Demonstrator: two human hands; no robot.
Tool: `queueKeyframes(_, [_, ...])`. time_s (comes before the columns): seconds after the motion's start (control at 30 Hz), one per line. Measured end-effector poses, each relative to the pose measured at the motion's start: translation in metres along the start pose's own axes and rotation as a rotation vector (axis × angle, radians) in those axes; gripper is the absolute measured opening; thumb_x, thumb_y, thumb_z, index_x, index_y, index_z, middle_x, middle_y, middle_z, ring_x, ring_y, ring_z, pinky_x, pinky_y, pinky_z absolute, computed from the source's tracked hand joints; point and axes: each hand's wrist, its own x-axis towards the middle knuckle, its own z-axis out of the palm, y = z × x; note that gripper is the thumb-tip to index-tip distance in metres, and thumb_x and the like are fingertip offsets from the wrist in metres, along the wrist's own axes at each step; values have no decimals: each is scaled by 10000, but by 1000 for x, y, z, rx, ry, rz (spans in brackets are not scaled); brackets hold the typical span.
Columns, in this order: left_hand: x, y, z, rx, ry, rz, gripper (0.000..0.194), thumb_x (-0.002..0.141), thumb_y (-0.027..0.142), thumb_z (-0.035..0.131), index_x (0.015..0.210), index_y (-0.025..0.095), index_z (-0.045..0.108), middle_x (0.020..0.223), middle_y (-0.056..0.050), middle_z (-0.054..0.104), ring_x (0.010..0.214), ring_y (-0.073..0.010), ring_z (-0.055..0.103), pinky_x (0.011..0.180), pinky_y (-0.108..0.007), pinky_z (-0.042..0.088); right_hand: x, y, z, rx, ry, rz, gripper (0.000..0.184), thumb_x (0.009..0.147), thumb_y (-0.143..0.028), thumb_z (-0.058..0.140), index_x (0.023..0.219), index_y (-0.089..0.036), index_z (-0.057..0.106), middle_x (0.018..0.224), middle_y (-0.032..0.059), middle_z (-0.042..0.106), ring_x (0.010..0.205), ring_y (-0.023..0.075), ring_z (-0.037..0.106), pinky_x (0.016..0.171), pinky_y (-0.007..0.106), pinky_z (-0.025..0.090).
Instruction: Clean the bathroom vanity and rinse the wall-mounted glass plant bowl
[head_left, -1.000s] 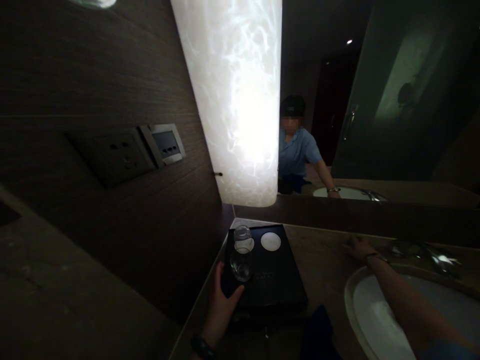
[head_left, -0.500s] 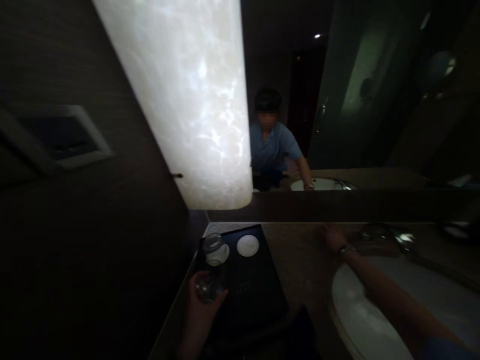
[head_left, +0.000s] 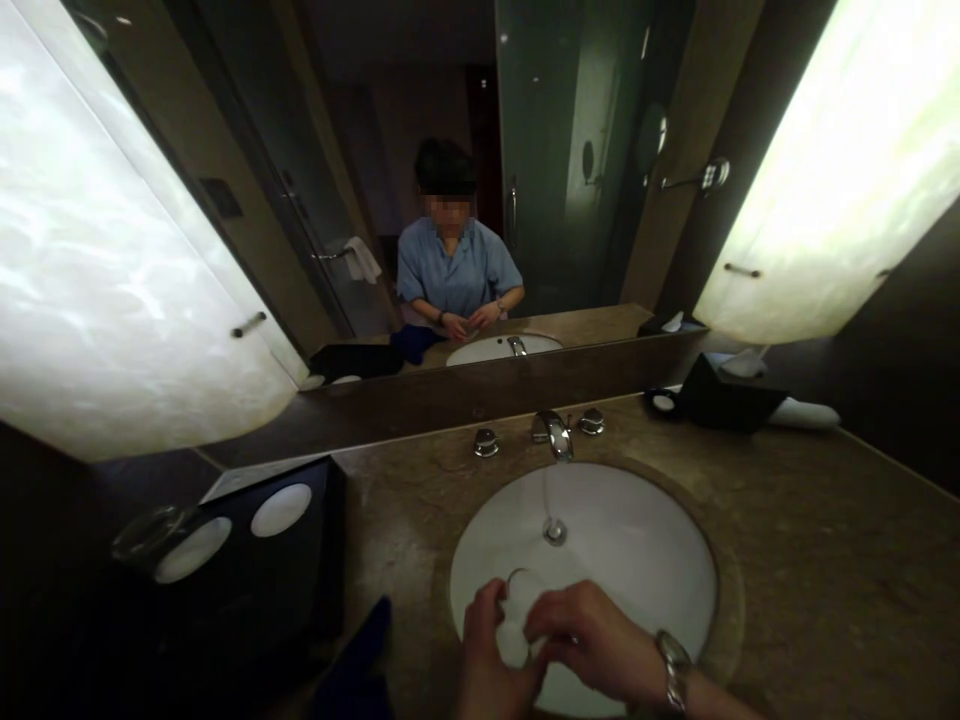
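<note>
Head view: both hands (head_left: 555,645) together around glass (head_left: 517,612) over sink (head_left: 645,545).

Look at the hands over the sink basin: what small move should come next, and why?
Probably raise the glass toward the faucet. Both the left hand and right hand hold it low over the sink basin, and a thin stream seems to fall behind it, near the drain.

Clear glass tumbler (head_left: 517,610), glossy white ceramic basin (head_left: 637,540), polished chrome tap (head_left: 553,434), mottled stone counter (head_left: 810,560).
</note>
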Motion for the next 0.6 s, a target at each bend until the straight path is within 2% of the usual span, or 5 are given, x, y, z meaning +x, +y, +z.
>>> queueKeyframes(0.07, [8, 14, 34, 33, -51, -45, 774, 655, 325, 664, 1336, 45, 426, 1360, -245, 518, 1287, -344, 497, 1116, -529, 407, 3, 35, -26, -148, -66, 97, 129, 870, -231, 632, 881, -247, 760, 867, -4, 762, 849, 148, 697, 816, 230, 487])
queueKeyframes(0.17, [10, 25, 38, 177, 38, 9, 766, 750, 235, 571, 1453, 59, 323, 1528, -209, 374, 1445, -303, 315, 1204, -534, 286, 25, 92, -46, -432, -121, 288, 212, 902, -243, 559, 929, -237, 769, 983, 41, 772, 969, 202, 700, 848, 266, 475])
queueKeyframes(0.3, [-27, 7, -24, 492, 276, 80, 613, 903, 350, 501, 1452, 126, 345, 1517, -176, 417, 1419, -290, 373, 1141, -542, 397, 56, 148, -47, -608, -142, 372, 313, 873, -131, 466, 945, -126, 771, 1023, 199, 744, 1030, 325, 688, 862, 379, 483])
queueKeyframes(0.47, [-114, -44, -117, 811, 661, -38, 651, 880, 517, 482, 1351, 67, 454, 1357, -240, 561, 1254, -361, 544, 1018, -566, 501, 59, 188, -36, -551, -139, 358, 312, 870, -119, 458, 893, -127, 769, 1003, 204, 743, 1006, 353, 689, 844, 419, 493])
queueKeyframes(0.6, [-158, -86, -146, 841, 697, -234, 762, 775, 611, 500, 1300, 60, 480, 1299, -246, 607, 1196, -378, 590, 1016, -535, 496, 52, 193, -39, -244, 3, 419, 181, 812, -125, 581, 866, -149, 752, 994, 159, 746, 982, 309, 690, 846, 388, 500])
